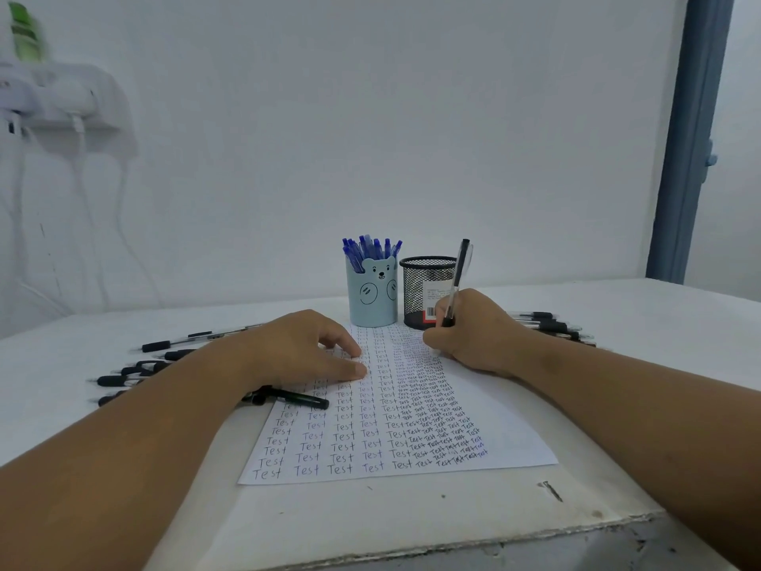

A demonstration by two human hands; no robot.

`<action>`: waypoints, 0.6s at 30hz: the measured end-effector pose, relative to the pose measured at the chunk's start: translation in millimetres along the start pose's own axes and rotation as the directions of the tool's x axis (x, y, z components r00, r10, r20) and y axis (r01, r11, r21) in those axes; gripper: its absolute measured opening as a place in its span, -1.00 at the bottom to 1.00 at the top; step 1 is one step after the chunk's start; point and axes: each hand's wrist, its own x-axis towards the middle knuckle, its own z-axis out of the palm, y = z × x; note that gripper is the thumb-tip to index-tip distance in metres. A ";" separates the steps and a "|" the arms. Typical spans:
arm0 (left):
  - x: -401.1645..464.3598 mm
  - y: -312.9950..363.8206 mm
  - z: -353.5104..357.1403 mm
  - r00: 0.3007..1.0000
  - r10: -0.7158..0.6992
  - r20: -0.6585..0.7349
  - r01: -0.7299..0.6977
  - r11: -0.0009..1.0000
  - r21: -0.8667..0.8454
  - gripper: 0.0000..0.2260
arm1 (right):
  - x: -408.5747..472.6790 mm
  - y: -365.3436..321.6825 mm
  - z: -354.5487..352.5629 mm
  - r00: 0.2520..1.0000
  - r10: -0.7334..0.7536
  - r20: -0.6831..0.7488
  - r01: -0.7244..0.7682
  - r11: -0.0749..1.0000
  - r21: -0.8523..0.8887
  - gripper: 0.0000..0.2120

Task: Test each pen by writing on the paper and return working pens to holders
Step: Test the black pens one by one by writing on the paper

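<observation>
A white paper (pixel 506 422) covered in rows of the word "Test" lies on the table. My right hand (pixel 477 331) grips a black pen (pixel 459 278) upright, its tip down at the paper's upper right part. My left hand (pixel 304 348) rests on the paper's upper left, fingers loosely bent, holding it flat. Behind the paper stands a light blue bear holder (pixel 372 296) full of several blue pens (pixel 370 249). Beside it is a black mesh holder (pixel 424 290). Another black pen (pixel 296 399) lies on the paper's left edge, under my left wrist.
Several black pens (pixel 144 364) lie spread on the table to the left, and more black pens (pixel 552 325) lie behind my right wrist. The table's chipped front edge (pixel 514 533) runs below. A dark screw (pixel 549 488) lies near the front right.
</observation>
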 end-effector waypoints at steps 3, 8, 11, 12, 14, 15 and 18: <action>0.7 0.2 -0.2 1.000 0.010 0.000 -0.010 1.000 0.006 -0.72 | 0.7 1.6 0.8 1.000 0.009 -0.004 -0.009 1.000 0.021 -0.80; 0.0 -0.1 0.0 1.000 0.006 -0.007 -0.006 1.000 0.003 -0.72 | 0.5 -2.5 0.1 1.000 0.012 0.006 -0.012 1.000 -0.025 -0.72; 0.6 -0.5 0.2 1.000 0.009 -0.004 -0.009 1.000 0.000 -0.72 | 0.5 -0.6 1.3 1.000 0.016 -0.006 -0.016 1.000 -0.020 -0.72; 0.4 -0.5 0.2 1.000 0.009 -0.004 -0.009 1.000 -0.001 -0.72 | 1.2 1.0 1.7 1.000 0.021 -0.019 -0.021 1.000 -0.015 -0.74; 0.9 -1.2 0.1 1.000 0.010 -0.009 -0.010 1.000 -0.003 -0.72 | 0.8 0.5 2.3 0.997 0.017 -0.078 -0.014 0.999 0.032 -0.66; 0.9 -1.5 0.1 1.000 0.009 -0.009 -0.009 1.000 -0.004 -0.72 | -0.2 -0.8 2.2 0.994 0.021 -0.112 -0.008 0.993 0.119 -0.56; 1.2 -1.3 -0.1 1.000 0.008 -0.006 -0.008 1.000 -0.002 -0.72 | -2.8 -7.3 -2.8 0.984 0.043 -0.172 0.031 0.913 0.407 -0.36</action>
